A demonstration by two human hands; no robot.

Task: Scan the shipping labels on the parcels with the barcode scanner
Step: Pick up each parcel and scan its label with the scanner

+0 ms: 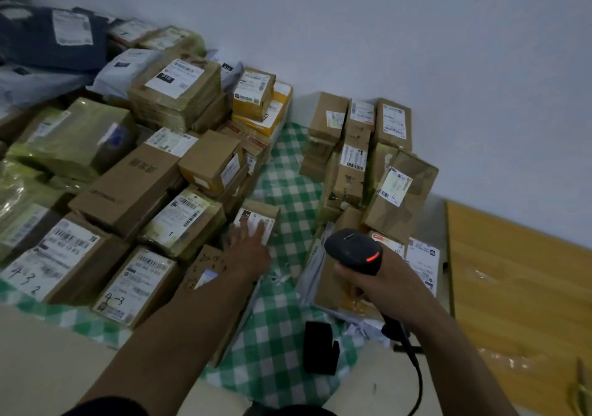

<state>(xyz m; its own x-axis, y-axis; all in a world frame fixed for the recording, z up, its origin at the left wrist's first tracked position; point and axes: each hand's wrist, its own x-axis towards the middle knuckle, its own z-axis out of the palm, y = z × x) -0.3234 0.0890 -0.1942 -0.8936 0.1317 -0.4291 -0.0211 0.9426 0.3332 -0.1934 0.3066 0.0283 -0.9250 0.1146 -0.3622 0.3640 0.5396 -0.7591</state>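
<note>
My right hand point(371, 278) grips the handle of a black barcode scanner point(354, 250), whose red light glows on its head; its cable point(416, 380) runs down toward me. My left hand point(250, 246) reaches forward with straight, spread fingers resting on the white label of a small brown parcel point(261, 215) lying on the green checked cloth point(282, 351). Several labelled cardboard parcels point(128, 188) are stacked to the left, and another pile point(362, 159) leans against the wall at the right, just beyond the scanner.
A black scanner stand point(320, 348) sits on the cloth near me. Grey and blue mailer bags point(51, 37) lie at the far left. A wooden board point(519, 303) covers the right side, with flat parcels point(423, 262) beside it. A white wall point(416, 31) closes the back.
</note>
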